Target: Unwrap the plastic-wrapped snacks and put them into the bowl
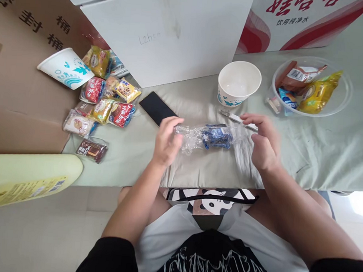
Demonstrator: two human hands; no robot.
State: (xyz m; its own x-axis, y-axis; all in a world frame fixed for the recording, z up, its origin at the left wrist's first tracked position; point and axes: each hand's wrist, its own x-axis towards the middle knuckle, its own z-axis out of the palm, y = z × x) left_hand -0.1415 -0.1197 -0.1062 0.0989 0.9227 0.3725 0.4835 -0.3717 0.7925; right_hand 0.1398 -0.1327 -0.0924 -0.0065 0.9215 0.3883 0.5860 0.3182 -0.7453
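Note:
A clear, crinkled plastic wrapping [191, 137] lies on the cloth between my hands, around small blue packets [217, 136]. My left hand [167, 142] is at its left end, with thumb and forefinger curved and apart. On the other side, my right hand [265, 143] is by the wrapping's right part, its forefinger stretched out and its thumb apart from it. The other right fingers are curled. Just beyond the wrapping lies a white utility knife [233, 116], partly behind my right fingers. A dark phone [158, 108] rests beyond my left hand.
A paper bowl [239, 84] stands at the back. Snacks fill part of a clear plastic tub [344, 96] on the right. To the left are several snack packets [102, 109], a tipped paper cup [68, 66], a yellow bottle [24, 178] and cardboard [21, 98]. White boxes [177, 31] stand behind.

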